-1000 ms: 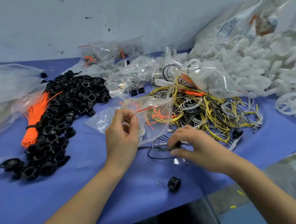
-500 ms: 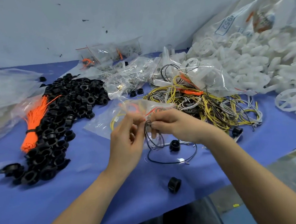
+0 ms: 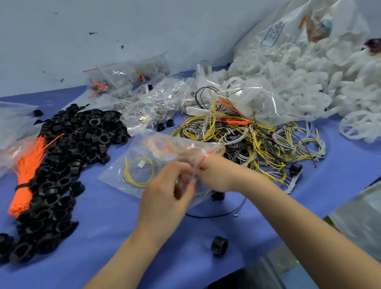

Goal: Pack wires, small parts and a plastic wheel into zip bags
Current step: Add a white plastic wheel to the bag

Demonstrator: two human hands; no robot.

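Fingers [image 3: 189, 186] of both hands pinch the zip bag [image 3: 163, 155] mouth; yellow wire coil [image 3: 138, 171] inside, wheel and small parts unpacked.

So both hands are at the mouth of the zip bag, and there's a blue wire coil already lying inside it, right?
Not quite: the wire coil inside the zip bag is yellow, not blue, as the head view shows. The rest holds: the left hand and the right hand are both at the bag's mouth.

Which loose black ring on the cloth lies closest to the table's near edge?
The lone black ring below the right forearm, on bare blue cloth. The others sit farther back: in the left-hand pile or by the wires.
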